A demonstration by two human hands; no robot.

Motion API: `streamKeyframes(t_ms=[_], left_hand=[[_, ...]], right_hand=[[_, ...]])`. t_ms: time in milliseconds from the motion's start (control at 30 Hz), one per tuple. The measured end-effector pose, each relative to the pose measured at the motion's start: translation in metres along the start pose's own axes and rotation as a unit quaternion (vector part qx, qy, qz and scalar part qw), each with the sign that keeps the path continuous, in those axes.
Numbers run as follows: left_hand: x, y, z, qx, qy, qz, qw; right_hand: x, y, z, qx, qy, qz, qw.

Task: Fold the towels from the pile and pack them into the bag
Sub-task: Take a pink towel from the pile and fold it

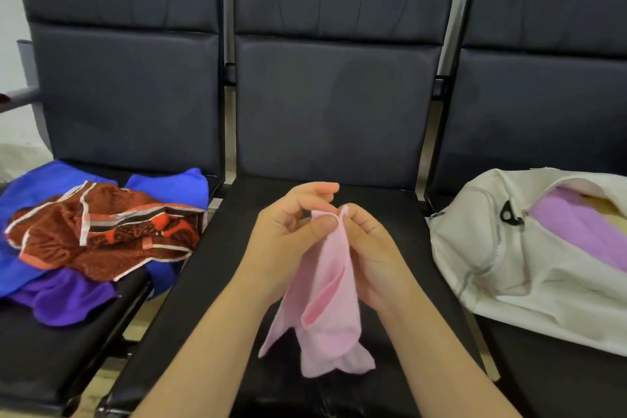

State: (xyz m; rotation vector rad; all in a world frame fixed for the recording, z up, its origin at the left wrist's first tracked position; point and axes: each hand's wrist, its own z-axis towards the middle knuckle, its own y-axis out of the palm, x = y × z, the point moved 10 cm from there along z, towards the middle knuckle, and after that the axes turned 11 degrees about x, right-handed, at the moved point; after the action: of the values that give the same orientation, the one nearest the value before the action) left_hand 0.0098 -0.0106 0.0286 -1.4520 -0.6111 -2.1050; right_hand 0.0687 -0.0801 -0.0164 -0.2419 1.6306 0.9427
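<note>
On the right-hand seat (556, 380): one cream bag (481, 248), lying on its side, zipper open, black zipper pull (509, 214) hanging at the mouth. Inside, showing through the opening: a lilac towel (576, 231) and, behind it, a strip of pale yellow cloth (607, 210); how many more lie beneath, impossible to tell. No readable brand, label or writing anywhere on the bag or on the cloths.

Over the middle seat (220, 282): one pink towel (325, 299), held up by its top edge and hanging down between the wrists, lower corners loose just above the seat. Left hand (291, 231) pinching the top edge between thumb and forefinger, the other fingers curled and lifted clear. Right hand (369, 248) pinching the same edge right beside it, fingers curled in against the cloth. Both hands touching at the pinch.

On the left-hand seat (51, 366): the pile, unfolded and heaped. Three cloths countable: one blue towel (169, 187) spread underneath, one rust-orange patterned cloth (101, 234) with pale borders crumpled on top, one purple towel (68, 299) poking out at the front edge.

Three dark padded seats in a row, counted across.
</note>
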Motion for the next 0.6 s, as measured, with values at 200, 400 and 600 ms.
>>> streamKeyframes(t_ms=[200,400,600], left_hand=[[-0.005,0.015,-0.002,-0.096,-0.005,0.053,0.994],[-0.019,-0.017,0.01,0.038,-0.018,0.085,0.995],[-0.017,-0.04,0.016,0.123,0.001,0.119,0.985]], right_hand=[[0.001,-0.006,0.0,0.013,0.022,-0.108,0.994],[-0.042,-0.031,0.005,0.143,-0.153,-0.287,0.935],[-0.022,-0.012,0.005,0.019,-0.179,-0.512,0.84]])
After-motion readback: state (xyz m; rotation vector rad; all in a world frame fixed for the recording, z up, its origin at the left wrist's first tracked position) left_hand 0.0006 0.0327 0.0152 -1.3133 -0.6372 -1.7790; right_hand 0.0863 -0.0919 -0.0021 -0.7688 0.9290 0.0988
